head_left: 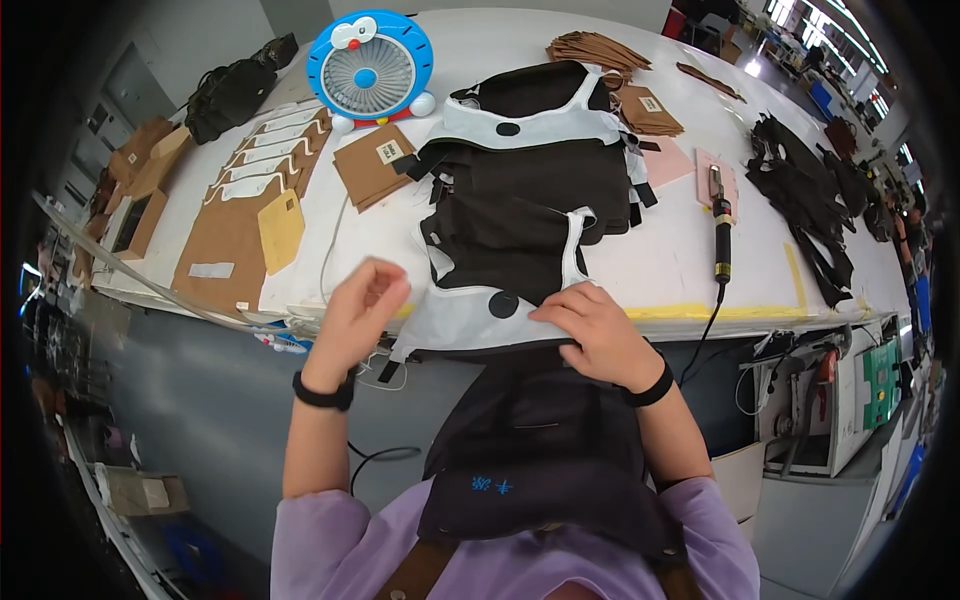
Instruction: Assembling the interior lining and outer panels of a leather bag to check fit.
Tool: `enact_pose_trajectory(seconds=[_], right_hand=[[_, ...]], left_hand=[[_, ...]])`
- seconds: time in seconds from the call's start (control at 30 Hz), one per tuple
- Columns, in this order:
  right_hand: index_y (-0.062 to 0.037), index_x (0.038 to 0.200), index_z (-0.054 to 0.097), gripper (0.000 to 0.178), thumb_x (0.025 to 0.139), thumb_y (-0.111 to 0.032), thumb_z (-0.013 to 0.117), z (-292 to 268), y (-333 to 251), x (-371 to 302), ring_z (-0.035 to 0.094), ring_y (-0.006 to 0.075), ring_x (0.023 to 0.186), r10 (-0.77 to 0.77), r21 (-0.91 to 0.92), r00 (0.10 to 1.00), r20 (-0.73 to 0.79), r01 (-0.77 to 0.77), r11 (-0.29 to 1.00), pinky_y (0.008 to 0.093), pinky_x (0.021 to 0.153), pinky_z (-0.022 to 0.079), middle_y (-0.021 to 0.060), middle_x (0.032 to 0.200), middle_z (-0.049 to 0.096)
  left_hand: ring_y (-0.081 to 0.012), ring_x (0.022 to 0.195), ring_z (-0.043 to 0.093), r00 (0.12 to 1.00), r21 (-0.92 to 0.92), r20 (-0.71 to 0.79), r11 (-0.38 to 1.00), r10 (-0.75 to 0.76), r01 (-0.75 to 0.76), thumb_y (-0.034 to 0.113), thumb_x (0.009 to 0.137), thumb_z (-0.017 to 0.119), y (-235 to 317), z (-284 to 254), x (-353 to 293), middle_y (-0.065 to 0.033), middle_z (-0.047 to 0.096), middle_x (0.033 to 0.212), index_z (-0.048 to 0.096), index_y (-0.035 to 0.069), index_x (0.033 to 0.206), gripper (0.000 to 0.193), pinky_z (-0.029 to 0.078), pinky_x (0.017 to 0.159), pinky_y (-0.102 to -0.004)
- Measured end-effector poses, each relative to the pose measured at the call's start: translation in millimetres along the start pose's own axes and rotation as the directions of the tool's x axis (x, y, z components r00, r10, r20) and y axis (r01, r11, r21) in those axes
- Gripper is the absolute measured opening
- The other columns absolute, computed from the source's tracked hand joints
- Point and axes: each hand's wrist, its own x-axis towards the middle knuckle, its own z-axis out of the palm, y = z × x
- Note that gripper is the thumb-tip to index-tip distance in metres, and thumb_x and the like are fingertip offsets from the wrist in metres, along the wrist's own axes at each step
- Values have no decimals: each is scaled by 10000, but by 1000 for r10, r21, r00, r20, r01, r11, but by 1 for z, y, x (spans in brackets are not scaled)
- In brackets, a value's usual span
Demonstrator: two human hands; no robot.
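Observation:
A black and light-grey fabric piece (463, 318) lies at the table's near edge, its grey band hanging a little over it. A round black patch (503, 305) sits on that band. My right hand (600, 335) rests on the band's right end, fingers stretched over the fabric and thumb apart. My left hand (365, 308) is raised just left of the piece, fingers curled in toward the thumb. Whether anything small is between them is hidden. Behind the piece lies a stack of similar black and grey pieces (540, 185).
A blue toy-shaped fan (368, 75) stands at the back. Brown paper bags (372, 168) and brown sheets with white strips (215, 245) lie left. A black-handled corded tool (722, 235) lies right, near black fabric pieces (800, 205). Yellow tape (690, 313) runs along the front edge.

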Motion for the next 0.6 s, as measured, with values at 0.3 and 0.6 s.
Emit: enact_pose_trajectory(seconds=[0.3,0.6], right_hand=[[12,1202,560,352,927,-193,642,25,46,10,581,101,953,704,812,710,-25,-397,429,256,822,482,38,1030,630],[-53,1087,679,175,933,-117,627,-4,19,16,502,3,613,785,857,608,-116,-339,388,189,496,448,-72,740,563]], left_hand=[[-74,680,575,892,-192,180,875,-414,444,368,918,651,-31,6,85,2,638,830,586,101,969,279,468,630,-221],[-132,646,521,920,473,-211,858,330,-200,14,796,693,18,11,48,-31,532,696,521,27,818,174,413,598,-268]])
